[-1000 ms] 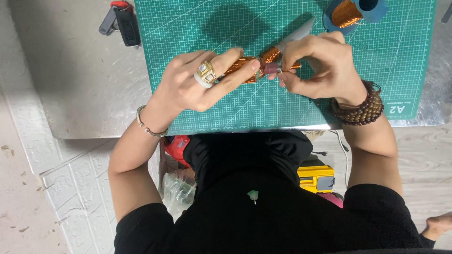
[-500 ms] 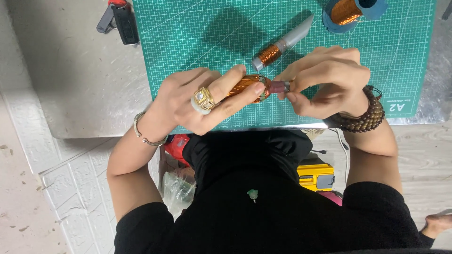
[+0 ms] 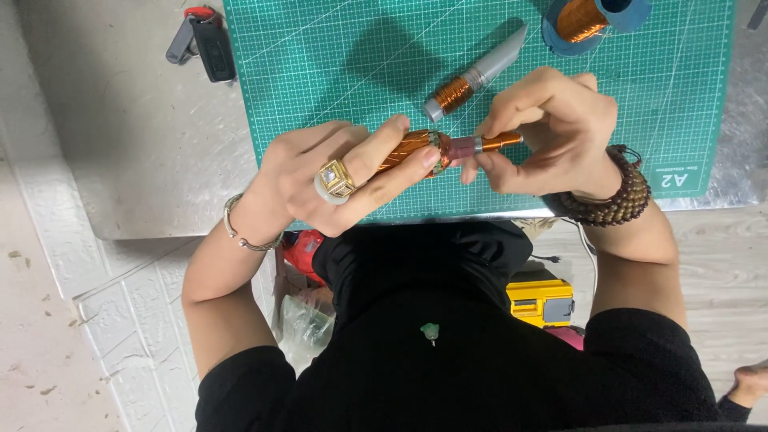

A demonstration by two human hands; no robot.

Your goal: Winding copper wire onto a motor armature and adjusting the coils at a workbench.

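Copper-wound rotor (image 3: 416, 150) between both hands' fingers (image 3: 480, 164)

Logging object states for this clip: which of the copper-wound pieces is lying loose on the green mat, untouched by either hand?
The grey rod with a copper winding, lying slantwise above the hands. The other wound piece is held by both hands.

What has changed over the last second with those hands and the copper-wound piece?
The right hand drew back rightward, uncovering the grey rod with a copper coil on the green cutting mat. Both it and the left hand still grip the copper-wound spindle.
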